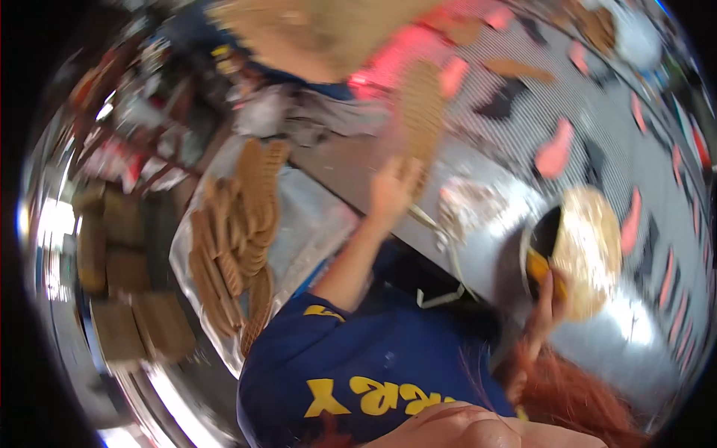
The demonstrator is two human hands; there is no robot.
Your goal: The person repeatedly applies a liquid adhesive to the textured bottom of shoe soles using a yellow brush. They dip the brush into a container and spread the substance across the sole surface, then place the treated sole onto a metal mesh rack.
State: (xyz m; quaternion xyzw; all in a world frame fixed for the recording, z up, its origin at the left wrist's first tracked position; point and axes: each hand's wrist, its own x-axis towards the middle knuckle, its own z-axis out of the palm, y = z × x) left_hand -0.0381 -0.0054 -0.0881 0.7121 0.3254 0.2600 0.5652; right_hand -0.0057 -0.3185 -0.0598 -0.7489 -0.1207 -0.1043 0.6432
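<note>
In front of me my left hand [394,190] grips the near end of a brown patterned shoe sole [422,104], which points away from me and is blurred by motion. At the right, my right hand [549,302] is closed around an orange-yellow handle [539,270] at the mouth of a round pot [526,254]. What the handle belongs to is hidden inside. A glossy, yellowish crusted cover [590,250] lies over the pot's right side. Many similar brown soles [254,201] are piled on a pale plastic-covered surface [310,216] to the left.
A grey mesh belt [515,142] carries pink pieces [554,149] and black pieces [502,101] along the right. Crumpled clear plastic [470,205] and a bent white rod [441,299] lie near the table's front. Cardboard boxes [142,328] stand at the left. A large tan shape [314,33] is at the far side.
</note>
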